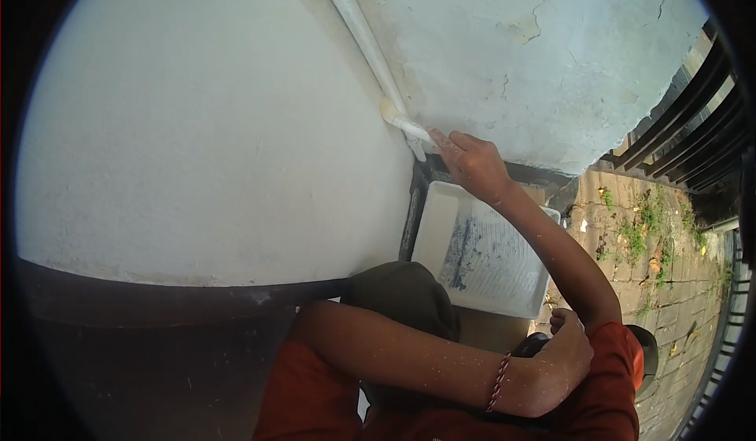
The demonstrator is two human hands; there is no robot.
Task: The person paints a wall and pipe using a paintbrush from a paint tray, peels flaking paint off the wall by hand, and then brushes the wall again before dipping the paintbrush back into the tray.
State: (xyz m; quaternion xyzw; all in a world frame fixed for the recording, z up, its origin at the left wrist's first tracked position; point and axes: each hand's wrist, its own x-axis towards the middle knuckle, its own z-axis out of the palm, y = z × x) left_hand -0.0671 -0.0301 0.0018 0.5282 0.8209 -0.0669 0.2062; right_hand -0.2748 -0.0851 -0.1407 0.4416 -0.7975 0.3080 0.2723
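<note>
My right hand (475, 165) is closed around the white handle of a paintbrush (405, 124). The pale bristles touch a white pipe (366, 39) in the corner where two walls meet. Below that hand lies a white paint tray (423, 236), its ribbed floor smeared with dark grey and wet white paint. My left arm, with a braided red and white band at the wrist, crosses in front of my body. My left hand (567, 354) rests beside my right elbow with its fingers curled; whatever is inside them is hidden. White paint specks dot both arms.
A smooth white wall (213, 134) stands at left above a dark base band (157, 307). The right wall (488, 47) has cracked, peeling paint. Beyond it are dark railings (677, 134) and brick paving (630, 276) with weeds. My bent knee (402, 295) is beside the tray.
</note>
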